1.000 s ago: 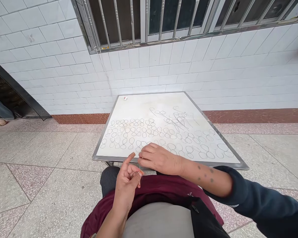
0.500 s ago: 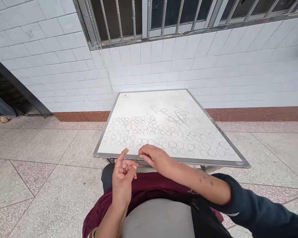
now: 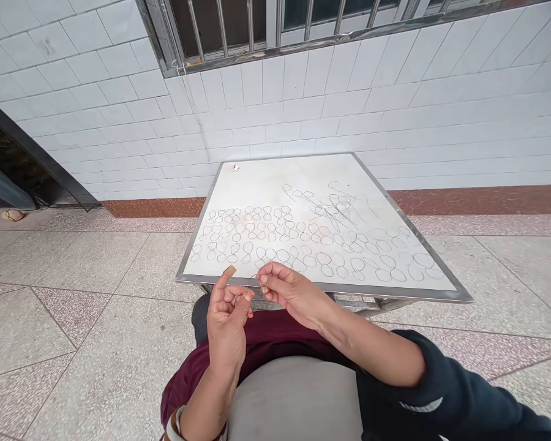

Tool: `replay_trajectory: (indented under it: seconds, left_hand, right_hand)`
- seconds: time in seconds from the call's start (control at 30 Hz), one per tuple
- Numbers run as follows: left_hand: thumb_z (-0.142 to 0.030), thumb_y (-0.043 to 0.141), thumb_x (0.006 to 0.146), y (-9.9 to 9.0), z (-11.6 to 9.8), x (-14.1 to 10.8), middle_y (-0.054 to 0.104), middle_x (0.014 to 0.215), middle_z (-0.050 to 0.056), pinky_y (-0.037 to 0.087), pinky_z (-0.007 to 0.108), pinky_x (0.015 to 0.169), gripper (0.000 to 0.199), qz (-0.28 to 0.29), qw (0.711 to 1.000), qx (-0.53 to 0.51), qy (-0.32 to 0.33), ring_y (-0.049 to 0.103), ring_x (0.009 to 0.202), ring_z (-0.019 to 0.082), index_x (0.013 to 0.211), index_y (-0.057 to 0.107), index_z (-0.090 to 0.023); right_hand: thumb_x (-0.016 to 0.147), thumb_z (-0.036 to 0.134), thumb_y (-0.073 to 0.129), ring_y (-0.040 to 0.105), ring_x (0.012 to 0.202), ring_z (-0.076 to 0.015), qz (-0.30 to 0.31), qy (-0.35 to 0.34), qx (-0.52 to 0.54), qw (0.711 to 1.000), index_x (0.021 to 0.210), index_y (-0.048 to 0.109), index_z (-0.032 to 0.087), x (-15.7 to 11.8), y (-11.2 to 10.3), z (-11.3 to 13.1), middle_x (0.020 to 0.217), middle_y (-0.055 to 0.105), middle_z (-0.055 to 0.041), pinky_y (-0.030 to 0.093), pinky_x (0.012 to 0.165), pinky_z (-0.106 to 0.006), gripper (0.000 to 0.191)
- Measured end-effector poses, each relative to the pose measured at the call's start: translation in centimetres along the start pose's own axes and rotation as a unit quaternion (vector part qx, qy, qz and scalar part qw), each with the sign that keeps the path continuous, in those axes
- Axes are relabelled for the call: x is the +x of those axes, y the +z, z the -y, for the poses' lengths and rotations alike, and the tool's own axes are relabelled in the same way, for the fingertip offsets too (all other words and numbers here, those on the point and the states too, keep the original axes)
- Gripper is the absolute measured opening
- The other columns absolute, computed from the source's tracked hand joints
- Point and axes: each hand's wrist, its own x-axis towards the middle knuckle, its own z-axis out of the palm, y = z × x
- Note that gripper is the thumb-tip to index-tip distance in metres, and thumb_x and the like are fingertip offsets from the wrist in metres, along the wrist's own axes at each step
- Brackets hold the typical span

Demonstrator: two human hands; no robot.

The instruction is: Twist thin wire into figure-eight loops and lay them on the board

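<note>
Left fingers (image 3: 221, 286): thumb and curled fingers were closed on an orange bit (image 3: 248, 296); the index finger stood raised apart from them.
Right fingers (image 3: 272, 268): these were pinched together on a thin strand (image 3: 252, 278), just beside the left ones.
Strand: it arched across the gap between both sets of fingers, near the desk (image 3: 280, 173) edge.
Done: both sides had a grip.
Left: the strand had not been let go; how much handling remained could not be judged.
Looped marks (image 3: 322, 258): they spread over the desk beyond the fingers, in rows, with a tangle farther off; whether drawn lines or loose strands could not be told.
Red-and-white object (image 3: 236, 168): it lay well beyond the left fingers, too small to identify.
Hidden: fingertips covered the strand's ends, and its join to the orange bit, if any, was unclear.
</note>
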Motion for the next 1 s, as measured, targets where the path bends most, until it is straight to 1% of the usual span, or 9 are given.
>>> replay_trajectory:
  seconds: [0.13,0.3,0.43,0.5,0.6,0.67,0.73,0.9,1.0]
  left_hand:
    - [-0.022,0.074,0.079,0.1,0.0,0.0,0.059,0.078,-0.005,0.037,0.015,0.05,0.049,-0.011,1.0,-0.013,-0.004,0.045,0.055,0.003,0.125,0.059,-0.027]
    - [-0.023,0.074,0.079,0.4,-0.3,-0.2,0.06,0.078,-0.004,0.036,0.015,0.05,0.047,-0.025,0.999,-0.021,-0.005,0.045,0.055,0.003,0.124,0.059,-0.026]
    - [-0.023,0.072,0.081,0.5,-0.5,-0.6,0.06,0.078,-0.004,0.038,0.015,0.051,0.046,-0.034,0.999,-0.009,0.006,0.045,0.055,0.003,0.124,0.058,-0.026]
    - [-0.023,0.072,0.081,0.5,-0.7,-0.7,0.06,0.078,-0.004,0.039,0.015,0.053,0.047,-0.032,0.999,-0.002,0.009,0.045,0.056,0.004,0.125,0.058,-0.026]
    - [-0.023,0.073,0.081,0.5,-0.8,-0.6,0.059,0.078,-0.004,0.039,0.015,0.053,0.048,-0.027,1.0,0.004,0.009,0.045,0.056,0.004,0.126,0.057,-0.027]
    - [-0.023,0.073,0.08,0.5,-0.8,-0.6,0.059,0.078,-0.004,0.039,0.015,0.051,0.048,-0.024,1.0,0.008,0.008,0.045,0.055,0.004,0.126,0.057,-0.027]
    - [-0.023,0.073,0.081,0.5,-0.7,-0.5,0.06,0.077,-0.004,0.039,0.016,0.052,0.047,-0.026,1.0,0.01,0.011,0.045,0.055,0.004,0.125,0.057,-0.027]
    - [-0.022,0.071,0.082,0.6,-0.5,-0.7,0.061,0.077,-0.004,0.042,0.016,0.056,0.045,-0.031,0.999,0.002,0.017,0.048,0.058,0.005,0.125,0.058,-0.027]
    - [-0.022,0.07,0.083,0.6,-0.4,-0.7,0.063,0.079,-0.003,0.042,0.016,0.057,0.044,-0.03,0.999,-0.005,0.013,0.051,0.06,0.005,0.124,0.058,-0.026]
  right_hand:
    - [0.07,0.03,0.081,0.049,0.065,-0.0063,-0.014,0.011,0.107,0.994,0.083,0.066,0.017,-0.3,0.3,-1.0,0.072,0.056,0.0034,0.043,0.065,-0.019,0.024]
    - [0.07,0.024,0.083,0.051,0.068,-0.0046,-0.018,0.012,0.161,0.987,0.087,0.07,0.017,-0.7,0.6,-1.5,0.079,0.058,0.0029,0.044,0.069,-0.018,0.022]
    - [0.066,0.02,0.085,0.053,0.077,-0.006,-0.011,0.024,0.149,0.988,0.094,0.072,0.019,-1.1,0.5,-1.5,0.084,0.057,0.0029,0.044,0.078,-0.02,0.03]
    - [0.068,0.023,0.084,0.054,0.078,-0.0069,0.002,0.032,0.123,0.992,0.092,0.072,0.019,-1.3,0.3,-1.5,0.084,0.058,0.0026,0.044,0.08,-0.022,0.027]
    - [0.074,0.031,0.08,0.051,0.071,-0.0068,0.017,0.014,0.066,0.998,0.084,0.069,0.019,-1.4,-0.1,-1.4,0.081,0.058,0.0029,0.043,0.073,-0.023,0.02]
    - [0.078,0.036,0.077,0.05,0.066,-0.0069,0.025,-0.015,0.03,0.999,0.083,0.066,0.019,-1.4,-0.3,-1.4,0.076,0.059,0.0035,0.042,0.068,-0.023,0.021]
    - [0.078,0.037,0.076,0.053,0.066,-0.0075,0.036,-0.026,0.015,0.999,0.085,0.065,0.019,-1.5,-0.4,-1.3,0.074,0.06,0.0037,0.042,0.067,-0.024,0.022]
    - [0.072,0.031,0.082,0.061,0.072,-0.0084,0.046,0.032,0.085,0.995,0.084,0.064,0.019,-1.6,-0.2,-1.4,0.078,0.062,0.0036,0.049,0.075,-0.025,0.025]
    - [0.068,0.027,0.085,0.063,0.077,-0.0092,0.033,0.028,0.129,0.991,0.08,0.063,0.019,-1.5,0.0,-1.7,0.08,0.061,0.0043,0.051,0.08,-0.026,0.026]
